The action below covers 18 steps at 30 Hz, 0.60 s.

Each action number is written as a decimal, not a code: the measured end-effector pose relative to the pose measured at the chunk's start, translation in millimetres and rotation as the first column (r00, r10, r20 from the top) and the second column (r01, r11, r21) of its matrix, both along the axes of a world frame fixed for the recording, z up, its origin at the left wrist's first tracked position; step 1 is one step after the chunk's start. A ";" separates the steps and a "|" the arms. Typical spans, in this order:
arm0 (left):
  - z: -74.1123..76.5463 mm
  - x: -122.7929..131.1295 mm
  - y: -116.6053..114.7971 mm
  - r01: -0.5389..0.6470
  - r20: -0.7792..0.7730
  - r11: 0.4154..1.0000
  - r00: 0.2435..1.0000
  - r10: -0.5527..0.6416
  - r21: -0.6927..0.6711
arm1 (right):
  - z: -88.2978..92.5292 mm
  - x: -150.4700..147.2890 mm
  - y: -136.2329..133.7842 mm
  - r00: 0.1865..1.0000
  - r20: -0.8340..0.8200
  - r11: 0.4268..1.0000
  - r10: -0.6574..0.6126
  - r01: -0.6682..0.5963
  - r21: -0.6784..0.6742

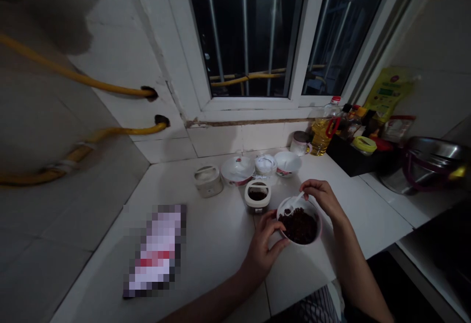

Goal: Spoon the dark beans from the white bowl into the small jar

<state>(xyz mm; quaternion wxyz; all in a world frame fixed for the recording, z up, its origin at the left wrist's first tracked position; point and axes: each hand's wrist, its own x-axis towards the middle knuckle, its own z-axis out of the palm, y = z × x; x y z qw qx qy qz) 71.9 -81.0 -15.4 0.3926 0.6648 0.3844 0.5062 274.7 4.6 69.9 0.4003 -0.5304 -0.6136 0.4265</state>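
Observation:
A white bowl [308, 204] with dark, chunky food [300, 227] in it stands near the front of the counter. My left hand [260, 244] grips its left side, with the fingers at the rim and the thumb low on the wall. Between the fingertips of my right hand [324, 199] is the handle of a white spoon [296, 199], and its head dips into the far left of the bowl over the food. Just left of the bowl is a lidded jar [257, 207] with dark contents visible through its top.
Behind are a light lidded container [208, 182], a shallow dish [237, 168], a small white tub [265, 164] and another bowl [288, 164]. An oil bottle [321, 134], a lidded cup [300, 143] and a metal pot [423, 163] line the right. A blurred-out flat item [156, 252] lies left.

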 end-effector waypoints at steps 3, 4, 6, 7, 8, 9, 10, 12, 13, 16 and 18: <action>-2.3 0.5 0.3 0.002 0.006 1.000 1.000 -0.002 0.001 | 1.7 1.3 1.0 0.997 -0.079 1.000 -0.005 0.003 -0.018; -3.0 0.7 0.3 0.004 0.009 1.000 1.000 -0.004 -0.004 | 1.6 1.2 1.1 0.996 -0.089 1.000 -0.010 0.008 -0.022; -3.4 0.9 0.2 0.003 0.014 1.000 1.000 -0.002 -0.013 | 0.8 0.9 1.5 0.996 -0.090 0.999 -0.023 0.020 -0.034; -3.2 0.9 0.2 0.002 0.013 1.000 1.000 -0.002 -0.014 | 0.2 1.0 1.9 0.996 -0.088 0.999 -0.029 0.026 -0.038; -2.7 0.9 0.2 0.001 0.011 1.000 1.000 -0.001 -0.012 | -0.5 1.3 2.3 0.996 -0.086 0.999 -0.032 0.028 -0.044; -2.1 0.8 0.2 -0.001 0.008 1.000 1.000 0.001 -0.008 | -1.2 1.7 2.7 0.996 -0.088 0.998 -0.033 0.028 -0.050; -1.4 0.7 0.2 -0.006 0.006 1.000 1.000 0.006 -0.002 | -1.7 2.3 3.3 0.995 -0.093 0.998 -0.033 0.028 -0.055; -0.3 0.5 0.3 -0.010 0.002 1.000 1.000 0.010 0.010 | -2.3 2.7 4.3 0.992 -0.115 0.998 -0.045 0.040 -0.051; 0.1 0.4 0.4 -0.009 0.001 1.000 1.000 0.009 0.014 | -2.2 2.2 4.7 0.990 -0.129 0.998 -0.060 0.055 -0.043; -0.2 0.3 0.4 -0.001 0.002 1.000 1.000 0.001 0.012 | -0.1 -5.5 3.9 0.980 -0.165 0.993 -0.111 0.115 0.017; -1.2 0.5 0.4 -0.002 0.003 1.000 1.000 0.002 0.004 | 2.7 -16.4 1.1 0.981 -0.156 0.986 -0.117 0.133 0.098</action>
